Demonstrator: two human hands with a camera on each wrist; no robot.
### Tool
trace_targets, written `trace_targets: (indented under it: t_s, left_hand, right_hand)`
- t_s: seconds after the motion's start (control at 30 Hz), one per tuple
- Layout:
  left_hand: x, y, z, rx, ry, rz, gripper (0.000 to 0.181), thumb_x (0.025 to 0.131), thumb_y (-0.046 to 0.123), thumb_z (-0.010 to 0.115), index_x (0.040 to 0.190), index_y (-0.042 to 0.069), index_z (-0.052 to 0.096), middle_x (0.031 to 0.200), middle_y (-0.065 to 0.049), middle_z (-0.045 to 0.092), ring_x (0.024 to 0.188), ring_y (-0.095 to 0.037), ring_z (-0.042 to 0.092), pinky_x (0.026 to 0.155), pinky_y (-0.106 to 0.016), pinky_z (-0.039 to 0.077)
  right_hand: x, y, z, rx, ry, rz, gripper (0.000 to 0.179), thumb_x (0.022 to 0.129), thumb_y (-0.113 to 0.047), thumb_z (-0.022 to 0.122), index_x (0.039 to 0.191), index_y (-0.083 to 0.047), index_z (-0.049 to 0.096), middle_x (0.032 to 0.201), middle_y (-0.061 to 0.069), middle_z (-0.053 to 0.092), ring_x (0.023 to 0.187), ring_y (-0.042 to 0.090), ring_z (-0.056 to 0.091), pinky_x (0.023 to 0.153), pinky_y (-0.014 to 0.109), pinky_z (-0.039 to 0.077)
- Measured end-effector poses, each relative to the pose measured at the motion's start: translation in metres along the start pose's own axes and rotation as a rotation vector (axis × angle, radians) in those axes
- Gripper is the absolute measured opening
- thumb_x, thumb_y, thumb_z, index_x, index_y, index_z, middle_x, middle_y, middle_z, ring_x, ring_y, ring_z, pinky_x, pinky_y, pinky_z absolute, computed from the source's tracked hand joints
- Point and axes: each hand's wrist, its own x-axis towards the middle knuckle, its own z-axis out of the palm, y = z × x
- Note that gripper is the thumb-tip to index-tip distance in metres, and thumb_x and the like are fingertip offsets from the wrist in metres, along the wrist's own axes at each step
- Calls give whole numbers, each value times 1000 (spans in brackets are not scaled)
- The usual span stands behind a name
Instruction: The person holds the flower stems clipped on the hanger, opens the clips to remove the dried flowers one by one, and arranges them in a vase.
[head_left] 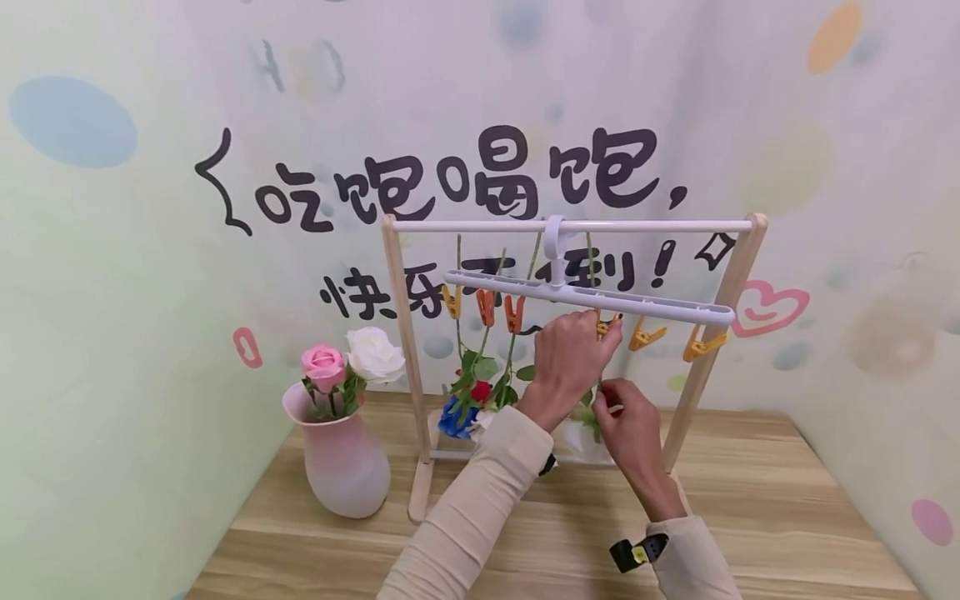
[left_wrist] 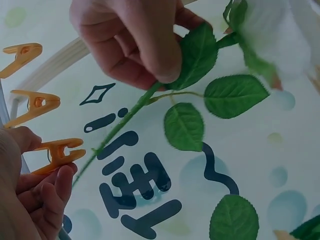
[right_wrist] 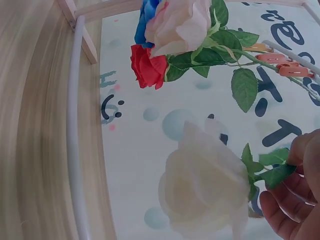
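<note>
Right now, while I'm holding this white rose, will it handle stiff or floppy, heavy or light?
The white rose is probably light, since the right hand only pinches it by finger and thumb. Its stem looks fairly stiff, running nearly straight; the thin-looking petals may crease if pushed.

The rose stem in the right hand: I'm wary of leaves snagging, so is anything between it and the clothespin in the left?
Nothing visible: in the left wrist view the stem passes by the gripping end of the yellow clothespin; the leaves sit away from it, near the right hand.
</note>
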Motion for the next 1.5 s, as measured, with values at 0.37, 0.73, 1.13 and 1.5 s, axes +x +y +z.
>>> trace_targets:
  t_s: [0.37,0.73,1.13,1.5]
  left_hand:
    - [-3,0,1,0,-40,-26,36,93,48,65,79,14,66,56,6,44,45,-7,40,40,-17,26]
    - [-27,-10,8,-3,-86,-21,45,91,47,67,119,11,70,81,1,71,53,-9,56,42,-16,36]
    - [-80,-10,24,36,-269,224,38,94,33,66,127,14,64,121,-3,68,107,-17,66,86,-33,54]
    - [-117,-10,50,187,-299,253,33,91,27,67,123,23,65,119,2,66,111,-17,62,86,-31,49]
  right_hand:
    - [-12,13,-13,-108,-25,17,9,83,2,68,93,2,69,82,12,66,72,22,63,61,37,52]
    - [-18,17,-24,-218,-15,-3,8,84,0,68,92,1,70,83,13,65,72,27,63,61,46,50]
    - [-23,17,-40,-336,-7,-85,11,79,2,72,89,-3,71,82,11,64,67,28,60,49,44,47]
    - [-24,18,-50,-485,-35,-186,14,75,5,69,87,-3,71,81,14,65,73,35,61,53,46,49]
